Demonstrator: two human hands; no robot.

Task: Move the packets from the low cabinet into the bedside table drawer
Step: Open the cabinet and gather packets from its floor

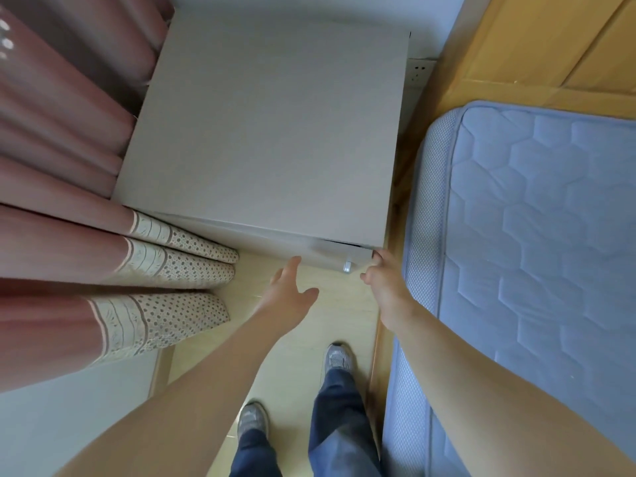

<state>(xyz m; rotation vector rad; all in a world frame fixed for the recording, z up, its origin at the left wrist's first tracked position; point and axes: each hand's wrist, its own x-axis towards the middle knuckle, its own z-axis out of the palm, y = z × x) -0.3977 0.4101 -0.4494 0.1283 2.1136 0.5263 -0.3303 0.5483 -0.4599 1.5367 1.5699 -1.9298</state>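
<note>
Drawer front lies at 12 o'clock, long axis 9-to-3; right hand (nearer) grips its 3 o'clock corner, left hand open, just beside it

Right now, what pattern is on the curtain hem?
The curtain hem has grey dots on cream, below a striped band; head view.

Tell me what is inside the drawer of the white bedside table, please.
Nothing inside can be seen. The drawer is open only a crack: a thin dark gap shows under the table top, which covers the interior. The right hand holds the drawer's corner.
</note>
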